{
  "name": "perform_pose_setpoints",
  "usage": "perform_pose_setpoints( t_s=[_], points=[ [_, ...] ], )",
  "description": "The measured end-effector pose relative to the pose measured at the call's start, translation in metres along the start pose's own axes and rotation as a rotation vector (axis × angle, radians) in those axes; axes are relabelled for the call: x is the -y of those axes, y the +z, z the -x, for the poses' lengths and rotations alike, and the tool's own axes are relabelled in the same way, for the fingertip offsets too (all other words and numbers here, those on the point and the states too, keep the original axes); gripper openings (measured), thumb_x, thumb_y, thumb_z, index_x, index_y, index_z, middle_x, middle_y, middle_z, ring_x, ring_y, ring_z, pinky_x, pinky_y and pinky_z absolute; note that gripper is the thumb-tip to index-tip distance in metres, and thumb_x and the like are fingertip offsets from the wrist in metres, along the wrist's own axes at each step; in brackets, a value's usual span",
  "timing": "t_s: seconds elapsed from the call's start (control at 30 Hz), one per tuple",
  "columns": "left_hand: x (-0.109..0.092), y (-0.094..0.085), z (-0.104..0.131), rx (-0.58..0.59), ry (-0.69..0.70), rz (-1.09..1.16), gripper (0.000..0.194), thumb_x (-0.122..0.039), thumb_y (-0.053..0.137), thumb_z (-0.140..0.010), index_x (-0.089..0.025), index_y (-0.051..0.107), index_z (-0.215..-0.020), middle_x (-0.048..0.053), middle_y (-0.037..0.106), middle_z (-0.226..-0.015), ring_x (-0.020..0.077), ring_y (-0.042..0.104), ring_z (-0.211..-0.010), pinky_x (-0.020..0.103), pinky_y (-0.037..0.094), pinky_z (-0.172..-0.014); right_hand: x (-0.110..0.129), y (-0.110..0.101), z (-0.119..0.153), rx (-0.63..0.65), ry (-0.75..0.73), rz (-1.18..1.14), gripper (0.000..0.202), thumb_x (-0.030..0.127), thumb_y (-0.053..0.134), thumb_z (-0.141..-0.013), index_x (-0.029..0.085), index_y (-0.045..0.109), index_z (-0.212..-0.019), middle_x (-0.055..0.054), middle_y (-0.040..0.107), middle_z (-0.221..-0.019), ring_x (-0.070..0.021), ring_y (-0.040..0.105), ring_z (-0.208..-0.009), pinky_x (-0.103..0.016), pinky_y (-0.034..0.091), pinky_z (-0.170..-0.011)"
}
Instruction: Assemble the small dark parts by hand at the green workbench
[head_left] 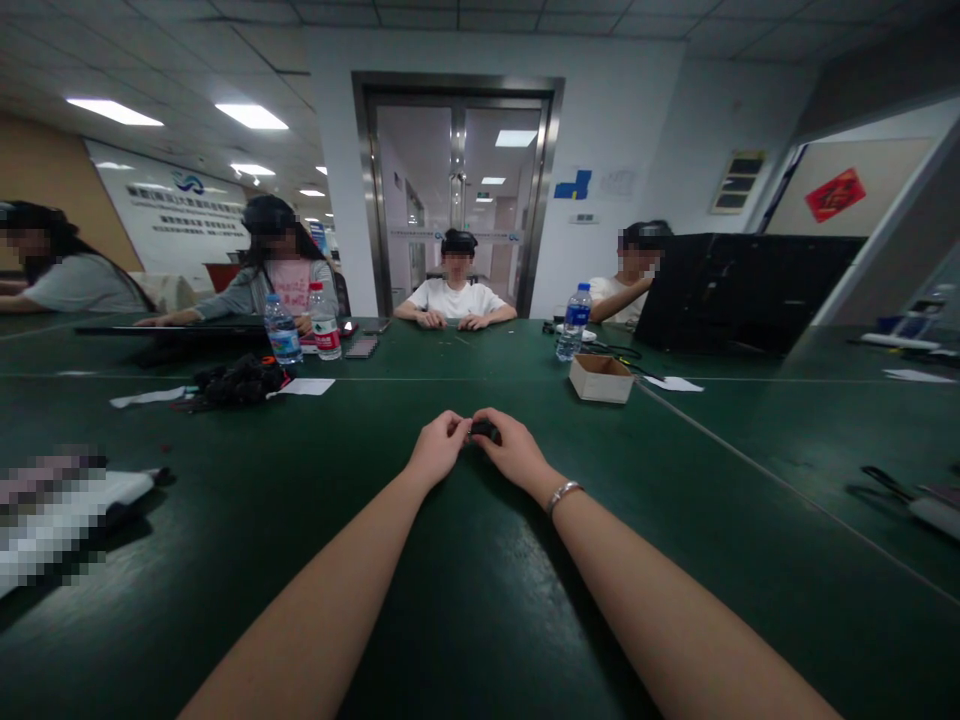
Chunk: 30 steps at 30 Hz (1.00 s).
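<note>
At twelve o'clock from the wearer, between both hands at the green worktop (480,600), is a small dark object (486,431). The right hand (519,452) has its grip closed on it; the left hand (435,450) meets its nine o'clock end with the fingertips, though whether that grip is pinched on it I cannot tell. At two o'clock sits an open box (602,387), a blue-capped bottle (573,328) just behind; at ten o'clock lies a black tangled heap (238,383).

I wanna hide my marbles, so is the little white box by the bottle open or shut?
Open: no lid covers the little white box, and its brown inside shows.
</note>
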<state>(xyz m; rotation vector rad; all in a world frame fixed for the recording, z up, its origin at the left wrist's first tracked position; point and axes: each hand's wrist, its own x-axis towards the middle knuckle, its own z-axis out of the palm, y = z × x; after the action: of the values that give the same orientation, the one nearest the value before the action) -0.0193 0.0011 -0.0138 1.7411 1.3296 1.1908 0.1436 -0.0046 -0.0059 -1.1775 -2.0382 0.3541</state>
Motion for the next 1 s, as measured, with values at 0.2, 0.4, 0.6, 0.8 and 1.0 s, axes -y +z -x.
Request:
perform_pose_setpoints(
  t_s=[0.2,0.4,0.6,0.8,1.0],
  points=[
    [0.009,0.0,-0.007,0.002,0.043,0.183,0.015,-0.027,0.063,-0.077,-0.017,0.062,-0.088,0.005,0.068,-0.086,0.0158,0.063,-0.083,0.03,0.047,-0.082,0.002,-0.001,-0.001,0.005,0.026,-0.043,0.021,0.028,0.055,-0.084,0.025,0.061,-0.105,-0.003,0.065,-0.1,-0.0159,0.059,-0.089,-0.03,0.045,-0.08],
    [0.001,-0.002,-0.006,-0.01,-0.031,0.236,0.017,-0.029,0.065,-0.076,-0.015,0.064,-0.085,0.006,0.068,-0.081,0.0156,0.063,-0.075,0.03,0.049,-0.075,0.002,-0.002,0.0,-0.024,0.031,-0.046,0.022,0.027,0.055,-0.084,0.025,0.061,-0.104,-0.003,0.065,-0.1,-0.0157,0.059,-0.086,-0.03,0.045,-0.078],
    [-0.006,-0.003,-0.005,-0.022,-0.103,0.248,0.029,-0.044,0.063,-0.075,-0.015,0.062,-0.074,0.004,0.067,-0.066,0.0142,0.06,-0.061,0.028,0.047,-0.065,0.006,0.0,0.0,-0.067,0.01,-0.06,0.02,0.024,0.058,-0.08,0.024,0.059,-0.101,-0.001,0.065,-0.097,-0.0143,0.057,-0.08,-0.029,0.045,-0.073],
    [-0.003,-0.004,-0.004,-0.061,-0.088,0.129,0.046,-0.061,0.052,-0.076,-0.016,0.059,-0.066,0.002,0.062,-0.058,0.0133,0.055,-0.054,0.027,0.041,-0.058,0.012,0.001,0.001,-0.085,0.024,-0.041,0.022,0.025,0.058,-0.08,0.024,0.057,-0.102,-0.001,0.063,-0.093,-0.013,0.054,-0.07,-0.027,0.043,-0.067],
    [-0.003,-0.005,-0.004,-0.073,-0.123,0.042,0.057,-0.068,0.038,-0.08,-0.017,0.057,-0.061,-0.001,0.051,-0.048,0.0133,0.049,-0.048,0.027,0.037,-0.055,0.02,-0.003,0.002,-0.099,-0.024,-0.009,0.02,0.023,0.057,-0.079,0.024,0.055,-0.1,-0.001,0.062,-0.093,-0.0132,0.053,-0.071,-0.027,0.041,-0.067]
  ],
)
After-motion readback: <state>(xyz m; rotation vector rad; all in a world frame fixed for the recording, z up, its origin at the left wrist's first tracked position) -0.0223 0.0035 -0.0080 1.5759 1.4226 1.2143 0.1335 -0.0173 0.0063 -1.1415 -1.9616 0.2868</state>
